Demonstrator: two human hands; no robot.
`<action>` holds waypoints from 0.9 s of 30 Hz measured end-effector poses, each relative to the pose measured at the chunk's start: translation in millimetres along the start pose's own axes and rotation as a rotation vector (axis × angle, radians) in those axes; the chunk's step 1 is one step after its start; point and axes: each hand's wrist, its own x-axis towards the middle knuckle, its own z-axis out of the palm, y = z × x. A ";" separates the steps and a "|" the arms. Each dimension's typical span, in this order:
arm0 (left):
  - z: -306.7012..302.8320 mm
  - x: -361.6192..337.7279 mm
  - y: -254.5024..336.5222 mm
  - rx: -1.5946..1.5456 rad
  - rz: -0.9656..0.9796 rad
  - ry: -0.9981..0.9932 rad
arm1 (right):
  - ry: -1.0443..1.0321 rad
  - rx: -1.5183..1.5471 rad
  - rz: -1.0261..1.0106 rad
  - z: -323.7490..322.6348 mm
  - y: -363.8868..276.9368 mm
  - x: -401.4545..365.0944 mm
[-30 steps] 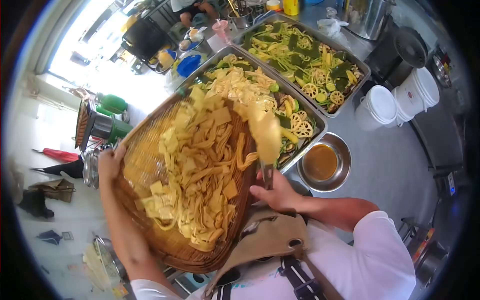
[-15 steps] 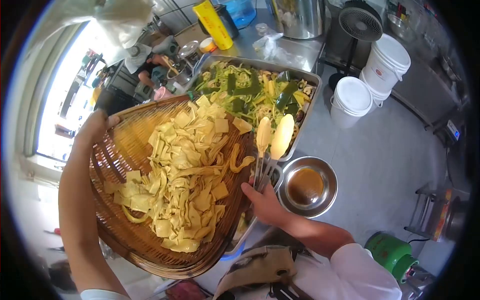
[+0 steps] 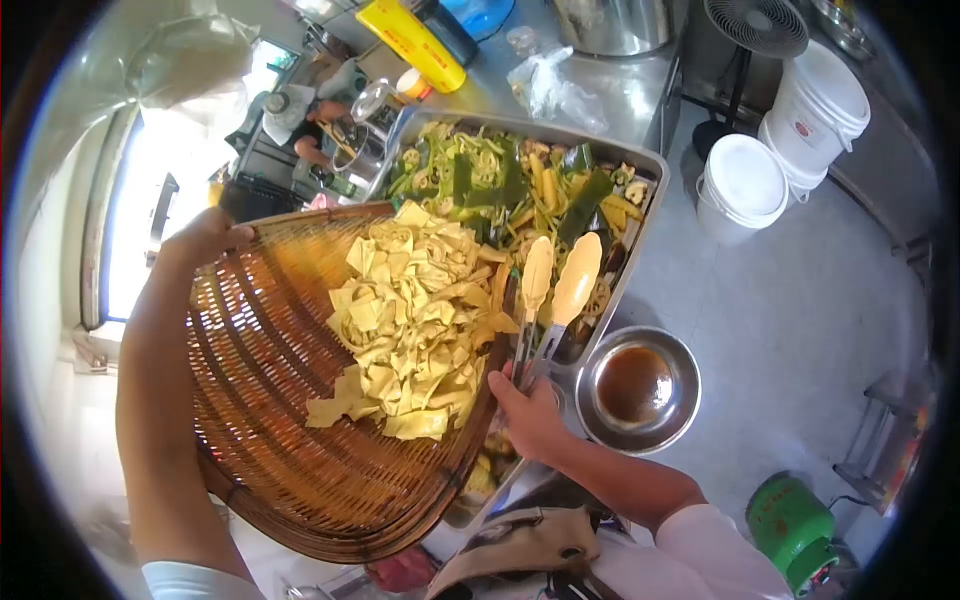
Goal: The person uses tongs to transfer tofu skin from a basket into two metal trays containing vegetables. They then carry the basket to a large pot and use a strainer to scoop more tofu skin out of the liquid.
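Observation:
My left hand [image 3: 207, 240] grips the rim of a woven bamboo basket [image 3: 265, 400] at its upper left. The basket is tilted toward the right. Pale yellow strips and squares [image 3: 410, 320], which look like tofu skin, are heaped against its right side. In my right hand [image 3: 532, 418] is a pair of tongs [image 3: 572, 282] with pale tips pointing up, held close to the basket's right edge. Beyond and partly under the basket lies a metal tray [image 3: 652, 168] of green vegetables [image 3: 480, 180], with kelp pieces and mushrooms among them.
A steel bowl of brown liquid [image 3: 634, 386] sits right of the tray. White buckets [image 3: 745, 185] and a black fan [image 3: 757, 25] stand at the back right, a green gas cylinder [image 3: 790, 525] lower right. A yellow box [image 3: 412, 45] lies behind the tray. Another person [image 3: 310, 140] is at the back left.
The basket has tipped further, and the heap of yellow pieces has slid to the right, baring more weave on the left. The tongs stay in my right hand.

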 end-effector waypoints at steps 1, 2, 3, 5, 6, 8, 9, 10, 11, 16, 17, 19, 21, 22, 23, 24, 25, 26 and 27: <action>-5.3 -2.6 0.7 -0.010 -0.017 0.013 | -0.022 0.007 -0.021 -0.3 -4.3 4.7; -11.4 -5.5 1.0 0.022 0.012 0.027 | -0.042 0.012 -0.043 0.1 -9.1 8.8; -16.7 -3.8 -3.9 -0.054 0.046 0.072 | -0.078 0.007 -0.081 -1.7 -18.3 11.4; -23.8 15.3 -24.4 -0.185 0.128 0.118 | -0.123 0.014 -0.122 7.0 -33.5 13.8; -36.0 8.1 -9.5 -0.142 0.041 0.079 | -0.113 0.047 -0.108 10.2 -36.1 14.2; -21.0 18.2 -31.9 -0.009 -0.030 0.007 | -0.109 0.113 -0.076 19.4 -39.2 5.8; 1.5 41.2 -64.9 0.069 0.001 0.006 | -0.128 0.069 0.015 21.6 -41.7 1.3; 4.7 27.4 -51.0 0.168 0.005 0.022 | -0.140 0.018 0.098 21.1 -42.2 -3.5; 12.1 13.5 -38.2 0.272 0.006 0.018 | -0.143 -0.029 0.199 20.1 -37.0 -9.0; 20.4 5.5 -30.2 0.035 0.001 0.038 | -0.111 0.034 0.139 13.2 -10.8 3.2; 20.6 8.1 -33.2 -0.006 0.019 0.049 | -0.118 0.021 0.122 12.6 -14.4 7.4; 24.9 8.6 -37.1 -0.093 0.052 0.056 | -0.128 -0.011 0.102 9.2 -20.0 14.0; 27.9 9.1 -39.3 -0.126 0.049 0.068 | -0.090 -0.042 0.091 10.6 -27.5 18.0; 29.7 11.6 -40.7 -0.129 0.054 0.081 | -0.081 -0.068 0.087 8.7 -29.9 21.7; 30.2 14.5 -42.4 -0.135 0.058 0.096 | -0.072 -0.096 0.082 8.6 -33.8 26.2; 29.9 19.7 -48.1 -0.151 0.049 0.108 | -0.088 -0.137 0.041 11.3 -42.2 26.4; 26.0 30.8 -55.0 -0.169 0.038 0.112 | -0.101 -0.181 0.007 16.3 -56.4 25.8; 24.6 42.8 -60.6 -0.184 0.027 0.104 | -0.110 -0.222 -0.015 19.1 -63.3 26.0; 5.3 30.8 -43.5 -0.231 0.017 0.044 | -0.091 -0.190 -0.031 19.3 -60.2 27.3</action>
